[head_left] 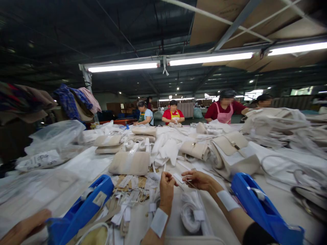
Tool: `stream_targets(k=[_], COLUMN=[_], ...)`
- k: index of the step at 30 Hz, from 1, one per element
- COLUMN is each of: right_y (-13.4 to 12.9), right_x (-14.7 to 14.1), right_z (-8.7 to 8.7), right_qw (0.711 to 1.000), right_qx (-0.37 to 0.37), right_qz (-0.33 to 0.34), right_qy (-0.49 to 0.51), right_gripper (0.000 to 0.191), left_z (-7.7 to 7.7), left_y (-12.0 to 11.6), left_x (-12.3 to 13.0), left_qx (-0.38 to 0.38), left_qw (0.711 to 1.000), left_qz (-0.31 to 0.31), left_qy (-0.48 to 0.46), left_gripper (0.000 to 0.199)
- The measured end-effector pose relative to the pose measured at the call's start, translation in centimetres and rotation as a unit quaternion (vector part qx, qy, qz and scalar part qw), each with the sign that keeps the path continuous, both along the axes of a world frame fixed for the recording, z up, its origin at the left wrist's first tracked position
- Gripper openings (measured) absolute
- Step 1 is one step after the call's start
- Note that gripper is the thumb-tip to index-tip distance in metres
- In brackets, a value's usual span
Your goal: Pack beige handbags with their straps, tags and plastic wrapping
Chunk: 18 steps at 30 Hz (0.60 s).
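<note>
My left hand (pixel 167 189) is closed at the middle of the table, its fingers curled together; what they pinch is too small to name. Just to its right, my right hand (pixel 198 180) has its thumb and fingers drawn together on a thin pale cord (pixel 190 184). A narrow white piece lies between the two hands. White patches are stuck on both forearms. Below the hands is a wrapped white coil (pixel 190 214) beside a beige surface. Tags and strings (pixel 133 187) are heaped to the left of my left hand.
Blue tape dispensers stand at left (pixel 83 211) and right (pixel 265 207). Beige bags (pixel 130 163) and white wrapping (pixel 166 146) cover the table ahead. Another person's hand (pixel 32 223) reaches in at lower left. Several people work across the table.
</note>
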State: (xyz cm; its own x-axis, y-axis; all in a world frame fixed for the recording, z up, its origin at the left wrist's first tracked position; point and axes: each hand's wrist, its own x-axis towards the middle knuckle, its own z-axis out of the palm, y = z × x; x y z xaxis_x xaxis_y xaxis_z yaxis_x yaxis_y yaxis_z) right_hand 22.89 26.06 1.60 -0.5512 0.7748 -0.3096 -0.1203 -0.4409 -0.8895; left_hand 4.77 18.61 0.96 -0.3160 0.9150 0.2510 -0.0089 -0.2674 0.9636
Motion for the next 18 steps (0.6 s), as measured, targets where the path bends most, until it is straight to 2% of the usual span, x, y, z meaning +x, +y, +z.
stream_targets(k=[4, 8, 13, 18], right_y=[-0.7, -1.2, -1.7, -1.9], right_x=[-0.1, -0.6, -1.5, -2.3], right_z=[-0.5, -1.2, -1.3, -0.9], right_qw=[0.998, 0.995, 0.993, 0.982], right_qx=[0.028, 0.065, 0.107, 0.170], right_qz=[-0.024, -0.047, -0.048, -0.040], right_qy=[0.049, 0.058, 0.001, -0.076], right_gripper=[0.028, 0.028, 0.040, 0.040], left_z=[-0.2, 0.0, 0.5, 0.7], left_y=[0.3, 0.3, -0.2, -0.6], left_x=[-0.1, -0.1, 0.0, -0.1], left_qx=[0.009, 0.007, 0.002, -0.008], left_qw=[0.999, 0.997, 0.995, 0.994], left_qz=[-0.016, -0.020, -0.017, -0.008], left_qy=[-0.048, -0.078, -0.103, -0.105], left_gripper=[0.020, 0.024, 0.031, 0.036])
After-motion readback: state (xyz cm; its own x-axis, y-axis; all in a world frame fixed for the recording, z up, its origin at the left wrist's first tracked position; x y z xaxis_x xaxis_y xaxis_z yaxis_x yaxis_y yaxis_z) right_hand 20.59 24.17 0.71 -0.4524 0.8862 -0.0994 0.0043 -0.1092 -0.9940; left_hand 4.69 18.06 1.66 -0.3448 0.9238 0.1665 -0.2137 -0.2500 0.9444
